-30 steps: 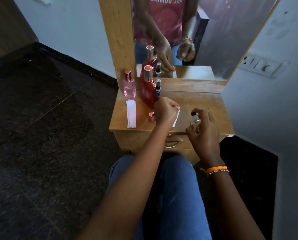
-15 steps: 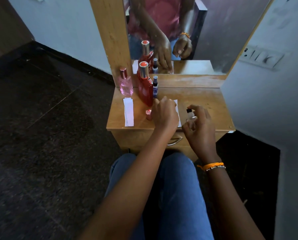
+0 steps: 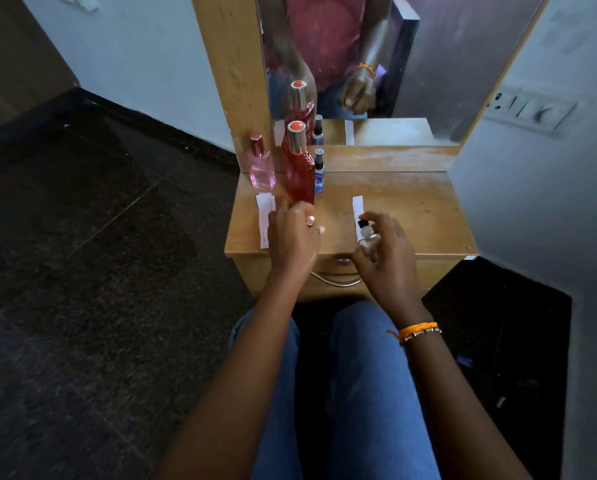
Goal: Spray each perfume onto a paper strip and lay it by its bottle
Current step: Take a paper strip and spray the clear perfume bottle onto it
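Currently: vial is gripped upright in right hand, directly over near end of strip (long axis fore-aft); left hand, fingers loosely spread, sits farther off.

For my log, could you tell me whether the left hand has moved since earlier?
Yes: the left hand has shifted left off the paper strip, toward the red bottle.

Bottles crowd left rear; tabletop right open.
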The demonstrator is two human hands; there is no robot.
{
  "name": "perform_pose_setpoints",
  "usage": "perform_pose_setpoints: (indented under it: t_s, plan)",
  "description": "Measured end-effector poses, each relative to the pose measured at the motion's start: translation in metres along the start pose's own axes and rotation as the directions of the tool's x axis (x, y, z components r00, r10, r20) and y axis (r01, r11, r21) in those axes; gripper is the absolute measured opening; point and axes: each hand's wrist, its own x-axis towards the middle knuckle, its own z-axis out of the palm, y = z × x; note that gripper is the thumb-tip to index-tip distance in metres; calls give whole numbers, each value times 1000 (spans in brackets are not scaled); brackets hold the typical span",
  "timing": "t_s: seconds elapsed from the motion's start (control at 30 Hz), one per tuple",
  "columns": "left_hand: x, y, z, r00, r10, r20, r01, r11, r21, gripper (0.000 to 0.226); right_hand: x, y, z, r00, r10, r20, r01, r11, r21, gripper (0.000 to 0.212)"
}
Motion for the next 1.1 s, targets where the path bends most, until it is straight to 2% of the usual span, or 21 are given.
perform_pose_setpoints:
  t_s: [0.07,0.13,0.23,0.3,0.43,0.53,0.63,0.7,0.8,0.87,0.97,1.0,1.1]
  plan:
    - [1,-2,-2,1000,5,21,-5,1000,-19,22,-2,-2,4,1000,2,19,-3,999,43,47]
    - [1,3,-8,999,-13,47,21,985,-171,15,-4,-5,5,999,7,44,-12,994,109,50]
    - [0,13,-19,985,-39,166,116,867,-485,15,-4,-10,3,994,15,107,-33,985,169,63]
    - [-5,18,-25,973,11,229,123,816,-564,12,-5,-14,4,990,22,140,-51,977,206,69]
    - [-12,17,-29,956,62,288,91,869,-487,29,-7,-20,6,988,-3,155,-39,962,269,74]
    - [-13,16,-30,937,45,346,104,910,-401,59,-9,-23,4,970,-119,212,49,949,310,73]
    - [-15,14,-34,906,42,422,147,902,-406,80,-10,-24,2,966,-101,239,12,938,346,67]
    - [-20,14,-36,896,24,443,194,877,-439,76,-10,-24,2,974,-61,216,-16,941,337,61]
    - [-31,12,-39,880,-3,474,309,762,-569,49,-9,-25,0,992,-22,126,-25,933,358,47]
    - [-37,7,-42,825,14,565,381,724,-575,38,-8,-32,-2,997,43,60,-66,889,452,30]
    - [-49,8,-44,705,159,692,371,749,-549,38,-3,-41,-3,993,112,-30,-71,797,600,21]
    - [-52,10,-41,706,184,684,357,743,-567,38,-1,-42,-2,993,112,-46,-59,781,622,22]
    - [-55,14,-32,798,156,582,292,745,-599,26,4,-44,-4,991,121,-60,-52,749,661,23]
